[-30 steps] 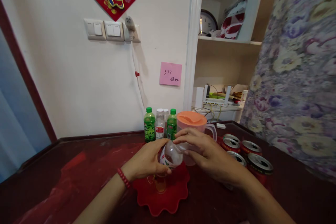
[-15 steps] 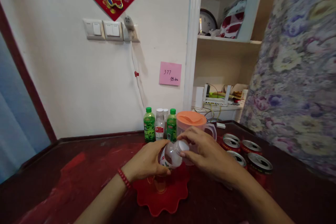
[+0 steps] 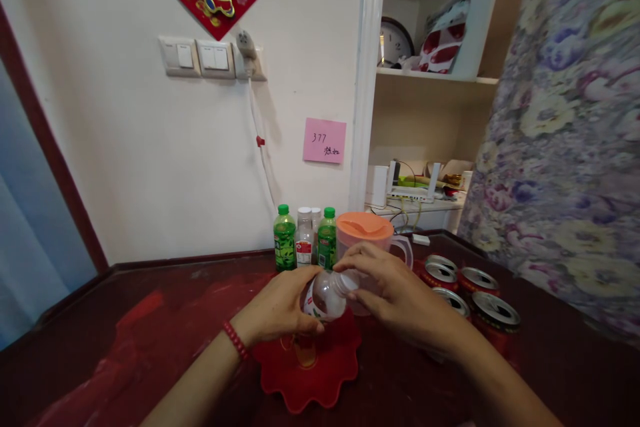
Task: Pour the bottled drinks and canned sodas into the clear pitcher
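My left hand [image 3: 278, 310] is wrapped round a small clear plastic bottle [image 3: 323, 296], which is tilted toward the right above a red scalloped mat [image 3: 325, 373]. My right hand [image 3: 395, 293] pinches the bottle's white cap [image 3: 348, 279] with fingers closed over it. A small glass with orange liquid [image 3: 305, 349] stands on the mat just under the bottle, partly hidden by my left hand.
A pitcher with an orange lid [image 3: 364, 230] stands right behind my hands. Two green bottles [image 3: 285, 238] and white-capped ones [image 3: 304, 237] line the wall. Several red cans [image 3: 480, 310] sit at the right. A floral cloth [image 3: 565, 147] hangs over the dark red table [image 3: 125, 347].
My right fingers have shifted slightly on the cap, uncovering it and closing over it again. The bottle and my left hand have stayed in place.
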`<action>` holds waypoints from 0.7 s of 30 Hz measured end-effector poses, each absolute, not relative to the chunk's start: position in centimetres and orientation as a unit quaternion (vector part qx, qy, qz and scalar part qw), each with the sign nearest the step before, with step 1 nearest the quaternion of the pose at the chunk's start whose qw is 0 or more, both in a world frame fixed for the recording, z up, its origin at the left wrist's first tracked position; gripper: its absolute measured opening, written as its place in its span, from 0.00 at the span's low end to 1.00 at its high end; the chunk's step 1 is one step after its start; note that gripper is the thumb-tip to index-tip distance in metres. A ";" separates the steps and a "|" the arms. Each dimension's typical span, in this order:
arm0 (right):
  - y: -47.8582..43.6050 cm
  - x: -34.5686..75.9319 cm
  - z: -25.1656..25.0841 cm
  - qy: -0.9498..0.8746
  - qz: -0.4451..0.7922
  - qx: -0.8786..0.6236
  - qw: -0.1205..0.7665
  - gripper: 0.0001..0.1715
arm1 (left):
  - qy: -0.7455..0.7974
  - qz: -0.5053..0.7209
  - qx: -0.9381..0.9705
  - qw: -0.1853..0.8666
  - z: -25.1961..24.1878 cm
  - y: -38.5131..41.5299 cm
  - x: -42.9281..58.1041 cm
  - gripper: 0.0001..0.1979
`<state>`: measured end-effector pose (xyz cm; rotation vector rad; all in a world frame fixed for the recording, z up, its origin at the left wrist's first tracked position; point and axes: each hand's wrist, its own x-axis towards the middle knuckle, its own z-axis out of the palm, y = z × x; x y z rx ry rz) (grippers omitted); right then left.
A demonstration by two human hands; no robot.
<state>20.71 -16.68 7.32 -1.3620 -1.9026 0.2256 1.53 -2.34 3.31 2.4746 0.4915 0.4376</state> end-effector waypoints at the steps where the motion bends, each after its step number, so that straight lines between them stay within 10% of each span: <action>1: -16.7 20.7 7.3 -0.748 0.087 -0.535 0.382 0.31 | 0.182 0.163 0.926 0.288 3.3 -2.3 1.5 0.31; 16: -16.3 20.7 7.1 -0.731 0.030 -0.582 0.354 0.14 | 0.200 0.152 0.930 0.267 4.0 -2.9 1.5 0.28; 21: -16.9 20.9 7.2 -0.751 0.040 -0.552 0.359 0.36 | 0.197 0.158 0.925 0.283 3.9 -2.7 1.4 0.31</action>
